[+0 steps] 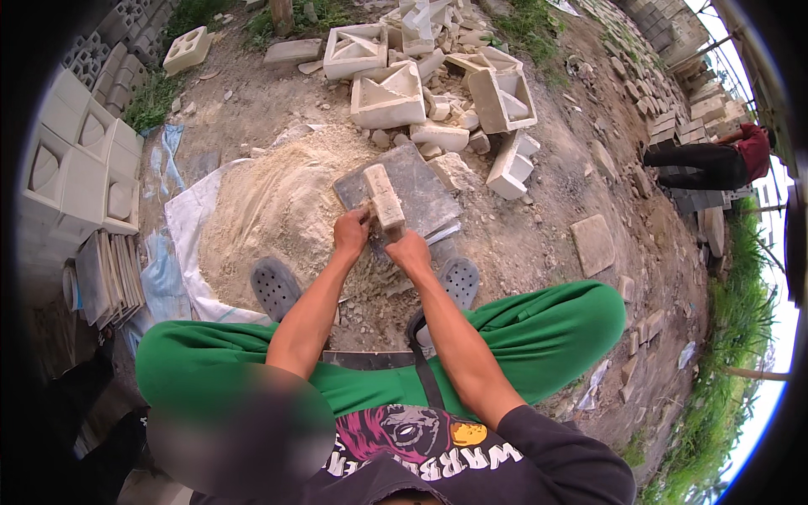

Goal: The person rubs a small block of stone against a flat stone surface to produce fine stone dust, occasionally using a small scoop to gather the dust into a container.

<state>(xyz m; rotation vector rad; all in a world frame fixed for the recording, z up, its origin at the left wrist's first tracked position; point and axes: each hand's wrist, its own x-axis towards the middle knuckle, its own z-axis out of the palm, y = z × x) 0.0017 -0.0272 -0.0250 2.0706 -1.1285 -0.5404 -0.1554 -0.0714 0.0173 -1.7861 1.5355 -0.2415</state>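
Note:
A pale, dusty oblong block (385, 195) stands over a dark flat plate (433, 198) on the ground between my feet. My right hand (409, 252) is closed round its near end; whether the block has a handle there is hidden. Just left of it, my left hand (352, 233) is closed with its fingertips at the block's side. What those fingers hold, if anything, cannot be made out. Beside the plate on the left, a heap of beige powder (269, 202) lies on a white sheet (192, 225). Loose crumbs are scattered below my hands.
Broken cast blocks (387, 94) and rubble lie beyond the plate. Stacked pale blocks (76, 156) and thin boards (114, 278) stand at left. A flat slab (592, 244) lies at right. Another person (715, 160) bends at far right. My grey clogs (275, 286) flank the work spot.

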